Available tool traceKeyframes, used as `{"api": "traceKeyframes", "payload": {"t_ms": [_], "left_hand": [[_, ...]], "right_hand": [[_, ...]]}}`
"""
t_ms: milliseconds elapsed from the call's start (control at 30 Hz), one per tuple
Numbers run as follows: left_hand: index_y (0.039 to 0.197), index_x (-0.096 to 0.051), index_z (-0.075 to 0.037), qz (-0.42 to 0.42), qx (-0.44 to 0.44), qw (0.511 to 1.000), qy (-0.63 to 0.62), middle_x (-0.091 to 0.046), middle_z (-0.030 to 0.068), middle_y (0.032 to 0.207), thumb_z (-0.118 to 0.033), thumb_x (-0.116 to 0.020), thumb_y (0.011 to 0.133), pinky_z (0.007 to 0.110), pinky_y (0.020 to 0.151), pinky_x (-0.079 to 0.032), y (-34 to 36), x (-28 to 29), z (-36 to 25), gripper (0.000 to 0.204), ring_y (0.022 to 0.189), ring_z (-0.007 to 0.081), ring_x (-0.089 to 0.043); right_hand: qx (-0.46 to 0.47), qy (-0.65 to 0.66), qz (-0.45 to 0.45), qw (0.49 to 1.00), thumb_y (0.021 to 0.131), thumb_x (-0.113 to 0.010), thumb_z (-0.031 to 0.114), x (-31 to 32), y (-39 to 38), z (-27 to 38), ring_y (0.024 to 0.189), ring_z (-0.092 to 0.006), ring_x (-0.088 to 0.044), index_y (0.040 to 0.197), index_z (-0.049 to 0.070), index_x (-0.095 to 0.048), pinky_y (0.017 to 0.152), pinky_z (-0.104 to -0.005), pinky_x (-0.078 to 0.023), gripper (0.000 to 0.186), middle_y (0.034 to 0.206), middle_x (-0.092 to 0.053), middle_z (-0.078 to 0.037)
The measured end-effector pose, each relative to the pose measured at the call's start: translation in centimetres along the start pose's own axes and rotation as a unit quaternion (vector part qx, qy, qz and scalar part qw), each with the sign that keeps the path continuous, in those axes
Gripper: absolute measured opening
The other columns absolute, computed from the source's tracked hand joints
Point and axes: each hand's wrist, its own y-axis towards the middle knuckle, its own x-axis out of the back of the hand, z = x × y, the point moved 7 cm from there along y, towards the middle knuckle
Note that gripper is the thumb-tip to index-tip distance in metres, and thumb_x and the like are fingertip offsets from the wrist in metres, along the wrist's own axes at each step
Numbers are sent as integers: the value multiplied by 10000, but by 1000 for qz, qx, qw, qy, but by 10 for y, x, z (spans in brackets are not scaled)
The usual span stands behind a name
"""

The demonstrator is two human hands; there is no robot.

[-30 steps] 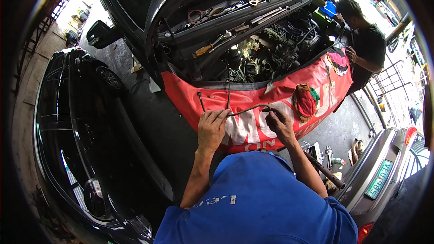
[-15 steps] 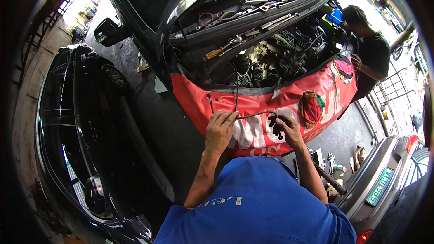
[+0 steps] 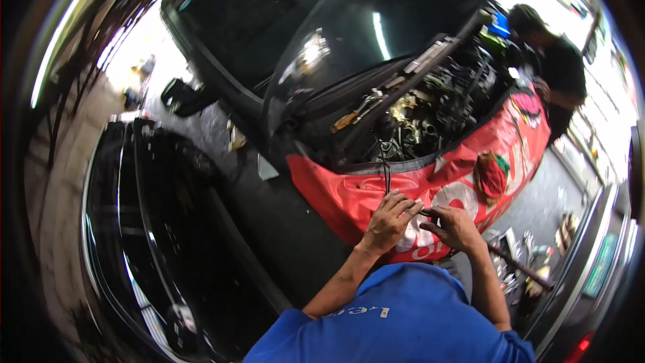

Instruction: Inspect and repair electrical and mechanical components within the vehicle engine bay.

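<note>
My left hand (image 3: 393, 223) and my right hand (image 3: 452, 227) are close together over a red cover with white lettering (image 3: 336, 195), draped on the front of a dark vehicle (image 3: 228, 60). Both grip a thin, dark bent tube (image 3: 423, 212), of which only a short piece shows between my fingers. A slim dark line (image 3: 387, 178) rises beyond my left hand toward the open engine bay (image 3: 430, 121). To the right of my hands, a red-and-green cloth (image 3: 489, 178) rests on the cover. A yellow-handled tool (image 3: 345, 121) lies on the bay's upper edge.
A co-worker in a dark shirt (image 3: 561, 67) leans at the bay's right side. A black car (image 3: 117, 228) stands close on the left, another car (image 3: 605, 255) at lower right. Tools (image 3: 510, 249) and a long bar (image 3: 510, 259) are at floor level on the right.
The view has swung, so the vehicle and my hands sit farther right and lower in the picture, with motion blur. My hands are closer together, and less of the tube shows between them.
</note>
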Motion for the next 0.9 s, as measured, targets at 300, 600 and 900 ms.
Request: {"api": "traceKeyframes", "payload": {"t_ms": [300, 600, 900], "left_hand": [[1283, -554, -58, -50, 10, 999, 6, -571, 156, 1199, -166, -684, 868, 463, 996, -422, 36, -10, -2, 447, 1179, 338, -515], [1230, -603, -53, -5, 105, 994, 13, -609, 146, 1078, -169, -633, 911, 407, 871, -476, 82, -38, -2, 341, 1002, 313, -581], [1191, -630, -58, 108, 147, 983, 32, -628, 141, 1017, -164, -663, 877, 387, 844, -483, 153, -68, -11, 333, 955, 302, -596]], "right_hand": [[-135, 79, -235, 959, 882, -643, 193, 26, -28, -56, 711, -355, -636, 968, 54, -696, 616, -421, -480, 172, 801, -651, -189], [-149, 374, -386, 830, 970, -564, 132, 121, -60, -169, 798, -68, -552, 1257, 13, -541, 688, -198, -454, 312, 1012, -656, -40], [-118, 539, -381, 742, 957, -594, 181, 194, 10, -283, 571, -14, -395, 1196, 25, -586, 484, -181, -313, 285, 757, -510, 53]]}}
